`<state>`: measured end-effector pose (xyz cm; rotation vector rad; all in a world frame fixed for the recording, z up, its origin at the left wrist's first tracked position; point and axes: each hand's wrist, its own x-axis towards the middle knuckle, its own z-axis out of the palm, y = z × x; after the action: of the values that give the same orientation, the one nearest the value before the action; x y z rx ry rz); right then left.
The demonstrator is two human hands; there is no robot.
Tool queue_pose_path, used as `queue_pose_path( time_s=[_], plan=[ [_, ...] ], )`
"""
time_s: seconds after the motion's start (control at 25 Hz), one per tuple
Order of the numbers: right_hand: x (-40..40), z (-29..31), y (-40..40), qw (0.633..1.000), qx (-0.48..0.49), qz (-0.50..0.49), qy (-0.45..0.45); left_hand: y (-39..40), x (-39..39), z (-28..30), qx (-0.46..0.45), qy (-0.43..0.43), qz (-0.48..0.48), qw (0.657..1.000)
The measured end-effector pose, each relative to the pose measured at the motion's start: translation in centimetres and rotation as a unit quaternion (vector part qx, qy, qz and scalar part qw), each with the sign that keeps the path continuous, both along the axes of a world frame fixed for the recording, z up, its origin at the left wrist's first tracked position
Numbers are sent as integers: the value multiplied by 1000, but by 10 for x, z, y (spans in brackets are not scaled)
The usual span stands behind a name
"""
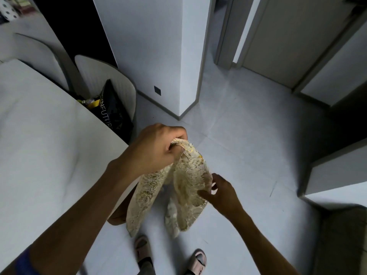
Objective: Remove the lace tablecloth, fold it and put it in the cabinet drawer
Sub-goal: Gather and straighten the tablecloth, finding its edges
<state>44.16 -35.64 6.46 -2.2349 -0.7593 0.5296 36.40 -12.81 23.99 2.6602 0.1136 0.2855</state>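
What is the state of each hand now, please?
Left hand: fingers gripping the lace tablecloth at its top.
Right hand: fingers pinching its side edge.

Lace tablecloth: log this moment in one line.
lace tablecloth: off table, hanging | left hand: grips top | right hand: pinches side fold | fold: unfinished

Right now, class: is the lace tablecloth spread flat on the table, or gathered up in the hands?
Gathered up. The lace tablecloth hangs bunched from the left hand, which grips its top, clear of the table.
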Motion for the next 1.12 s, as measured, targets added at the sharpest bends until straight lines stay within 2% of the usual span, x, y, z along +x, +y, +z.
queue_pose_path(
  time_s=[0.08, 0.12, 0.2, 0.36, 0.48, 0.64, 0.8, 0.92, 1.12],
  plan=[
    [-21, -30, -1, 995, -72, -67, 19, -5, 3, 12, 12, -5, 4, 1000],
    [-29, -39, 4, 991, -77, -100, 46, -7, 5, 18, 15, -8, 5, 1000],
    [-37, -46, 19, 982, -45, -140, 116, -9, 6, 29, 14, -17, 11, 1000],
    [-49, -32, 58, 963, 15, -185, 198, -5, 3, 49, 3, -47, 39, 998],
    [-67, -14, 82, 949, 71, -167, 257, 0, -2, 61, 27, -54, 52, 997],
    [-81, 21, 110, 944, 182, -157, 227, 11, -5, 72, 72, -65, 56, 994],
    [-68, 53, 133, 908, 273, -256, 186, 13, -7, 84, 102, -71, 48, 991],
    [-59, 75, 141, 900, 321, -272, 112, 12, -12, 94, 143, -96, 33, 985],
    [-42, 124, 154, 899, 335, -272, -76, 10, -16, 97, 163, -94, 2, 982]
  ],
)
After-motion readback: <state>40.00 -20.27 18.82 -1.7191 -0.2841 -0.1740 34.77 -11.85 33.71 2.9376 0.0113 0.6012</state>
